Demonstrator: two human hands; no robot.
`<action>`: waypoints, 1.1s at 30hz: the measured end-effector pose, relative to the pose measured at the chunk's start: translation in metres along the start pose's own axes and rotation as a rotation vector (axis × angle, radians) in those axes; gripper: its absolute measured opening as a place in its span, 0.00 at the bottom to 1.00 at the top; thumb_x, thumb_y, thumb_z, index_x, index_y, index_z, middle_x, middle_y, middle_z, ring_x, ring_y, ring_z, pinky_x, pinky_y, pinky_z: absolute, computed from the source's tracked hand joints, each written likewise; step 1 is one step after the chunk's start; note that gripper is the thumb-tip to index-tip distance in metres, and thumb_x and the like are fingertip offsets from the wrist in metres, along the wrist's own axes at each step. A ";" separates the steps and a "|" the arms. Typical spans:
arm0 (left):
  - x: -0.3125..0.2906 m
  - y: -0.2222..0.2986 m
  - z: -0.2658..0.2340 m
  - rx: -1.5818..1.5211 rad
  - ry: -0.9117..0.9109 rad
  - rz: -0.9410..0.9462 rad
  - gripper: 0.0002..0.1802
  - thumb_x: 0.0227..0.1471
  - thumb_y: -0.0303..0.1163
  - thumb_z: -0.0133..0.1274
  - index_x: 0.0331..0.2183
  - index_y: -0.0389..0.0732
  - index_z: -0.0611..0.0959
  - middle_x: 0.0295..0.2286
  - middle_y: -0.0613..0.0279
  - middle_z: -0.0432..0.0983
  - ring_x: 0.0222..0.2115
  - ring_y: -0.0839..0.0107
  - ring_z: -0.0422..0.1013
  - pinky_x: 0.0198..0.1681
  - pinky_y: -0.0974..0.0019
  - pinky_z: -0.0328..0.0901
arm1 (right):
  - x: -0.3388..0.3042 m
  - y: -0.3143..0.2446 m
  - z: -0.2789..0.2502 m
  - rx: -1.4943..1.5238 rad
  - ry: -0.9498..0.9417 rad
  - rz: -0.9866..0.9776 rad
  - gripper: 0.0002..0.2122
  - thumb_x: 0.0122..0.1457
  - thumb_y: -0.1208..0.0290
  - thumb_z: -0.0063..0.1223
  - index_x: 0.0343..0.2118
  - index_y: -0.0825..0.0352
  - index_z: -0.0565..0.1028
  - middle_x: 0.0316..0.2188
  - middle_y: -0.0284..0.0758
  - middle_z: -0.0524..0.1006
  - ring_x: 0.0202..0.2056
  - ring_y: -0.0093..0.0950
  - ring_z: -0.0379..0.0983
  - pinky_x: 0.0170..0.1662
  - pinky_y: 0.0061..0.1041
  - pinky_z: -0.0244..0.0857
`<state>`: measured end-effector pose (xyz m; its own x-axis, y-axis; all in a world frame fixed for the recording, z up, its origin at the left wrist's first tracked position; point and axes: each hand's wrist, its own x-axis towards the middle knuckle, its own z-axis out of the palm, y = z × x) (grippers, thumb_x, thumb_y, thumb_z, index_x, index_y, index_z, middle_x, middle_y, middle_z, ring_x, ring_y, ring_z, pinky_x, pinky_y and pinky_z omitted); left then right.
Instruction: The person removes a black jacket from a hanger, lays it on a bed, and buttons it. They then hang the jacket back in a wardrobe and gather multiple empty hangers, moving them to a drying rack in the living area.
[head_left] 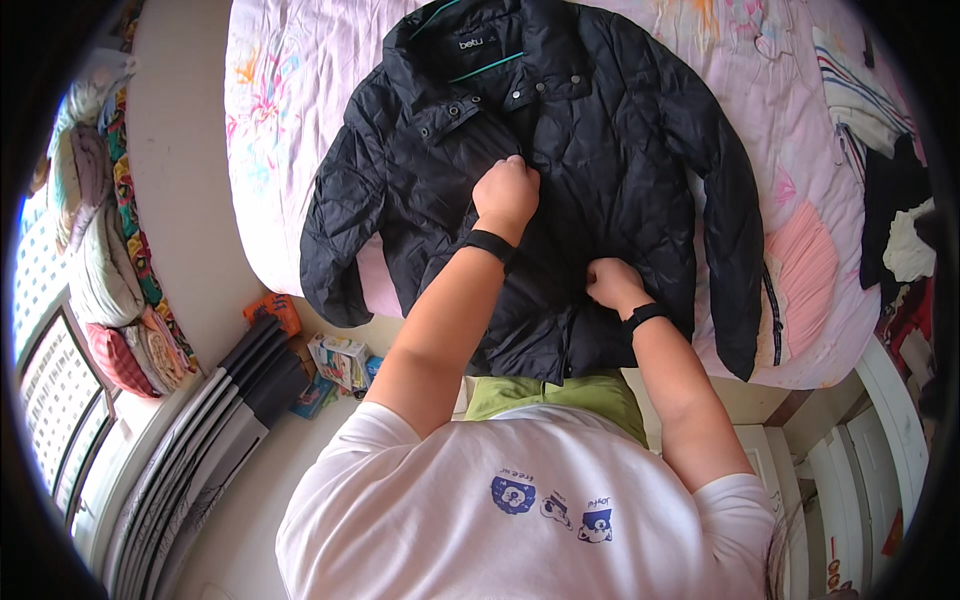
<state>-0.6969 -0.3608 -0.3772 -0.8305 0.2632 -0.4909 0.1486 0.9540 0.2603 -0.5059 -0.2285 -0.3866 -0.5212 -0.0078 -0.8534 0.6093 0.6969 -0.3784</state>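
Here, at upper centre, the left hand (507, 195) clutches the black jacket (620, 130); right of centre, the right hand (613, 283) grasps its front.

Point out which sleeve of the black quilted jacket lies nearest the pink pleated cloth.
The black quilted sleeve on the picture's right, alongside the pink pleated cloth; the left sleeve lies on the opposite side of the jacket.
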 end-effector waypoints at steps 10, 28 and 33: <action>-0.004 -0.022 0.007 -0.002 0.001 0.150 0.14 0.54 0.39 0.49 0.29 0.38 0.80 0.31 0.51 0.78 0.33 0.50 0.75 0.36 0.52 0.70 | 0.006 0.001 -0.005 0.050 -0.130 0.071 0.08 0.47 0.71 0.57 0.32 0.59 0.81 0.35 0.40 0.81 0.40 0.42 0.77 0.43 0.38 0.71; 0.002 -0.011 0.013 -0.044 0.052 0.111 0.13 0.55 0.38 0.49 0.30 0.36 0.77 0.30 0.47 0.78 0.32 0.49 0.75 0.35 0.51 0.71 | 0.008 0.004 0.002 0.063 -0.052 0.000 0.05 0.47 0.77 0.55 0.28 0.64 0.80 0.22 0.35 0.81 0.25 0.30 0.79 0.33 0.30 0.72; 0.000 -0.006 0.016 -0.007 0.094 0.187 0.13 0.54 0.37 0.49 0.29 0.36 0.76 0.28 0.48 0.77 0.30 0.48 0.75 0.33 0.50 0.70 | 0.009 0.002 0.000 0.030 -0.057 0.005 0.05 0.47 0.76 0.56 0.27 0.65 0.80 0.22 0.35 0.81 0.25 0.29 0.79 0.33 0.29 0.72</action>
<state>-0.6896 -0.3643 -0.3922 -0.8355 0.4207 -0.3535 0.3013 0.8888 0.3454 -0.5089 -0.2269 -0.3948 -0.4836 -0.0458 -0.8741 0.6297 0.6754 -0.3838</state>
